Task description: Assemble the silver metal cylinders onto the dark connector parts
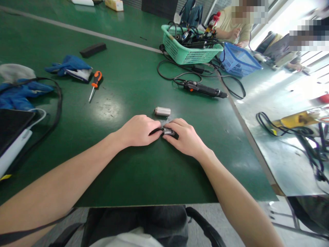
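Observation:
Both hands meet over the green tabletop (pixel 144 175). My right hand (pixel 186 137) is closed around a small grey metal cylinder (pixel 168 131) with a dark end, thumb on the near side and fingers over the far side. At the cylinder's left end, my left hand (pixel 141 131) is closed in a pinch; a dark shape shows between its thumb and forefinger, too hidden to name. Just beyond the fingertips a silver metal cylinder (pixel 162 112) lies on its side, touched by neither hand.
An orange-handled screwdriver (pixel 95 82), blue gloves (pixel 70 65) and a black block (pixel 93 50) lie to the left. A corded electric screwdriver (pixel 203 89) lies ahead right, before a green basket (pixel 195 55) of cables and a blue basket (pixel 239 61). People sit beyond.

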{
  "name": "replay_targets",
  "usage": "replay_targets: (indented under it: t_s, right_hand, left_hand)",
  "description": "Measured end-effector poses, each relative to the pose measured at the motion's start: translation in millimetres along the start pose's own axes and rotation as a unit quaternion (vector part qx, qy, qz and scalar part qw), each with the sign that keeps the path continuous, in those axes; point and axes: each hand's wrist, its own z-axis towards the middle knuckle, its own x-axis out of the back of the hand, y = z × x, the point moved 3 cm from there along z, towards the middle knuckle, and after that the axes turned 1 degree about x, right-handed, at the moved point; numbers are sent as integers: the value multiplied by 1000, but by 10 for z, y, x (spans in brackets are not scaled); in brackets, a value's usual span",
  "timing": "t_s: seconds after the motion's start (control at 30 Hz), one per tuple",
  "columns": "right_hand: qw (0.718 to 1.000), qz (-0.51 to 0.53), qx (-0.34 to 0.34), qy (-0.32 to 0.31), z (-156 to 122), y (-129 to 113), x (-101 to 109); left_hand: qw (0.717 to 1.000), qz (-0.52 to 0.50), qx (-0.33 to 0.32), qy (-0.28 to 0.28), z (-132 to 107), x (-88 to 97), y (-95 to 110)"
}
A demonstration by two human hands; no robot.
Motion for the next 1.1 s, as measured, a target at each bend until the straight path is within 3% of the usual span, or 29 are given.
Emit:
replay_targets:
  t_s: [1.1]
  right_hand:
    - [1000, -6, 0, 31, -22, -33, -97]
  left_hand:
    - [1000, 22, -6, 8, -14, -23, 3]
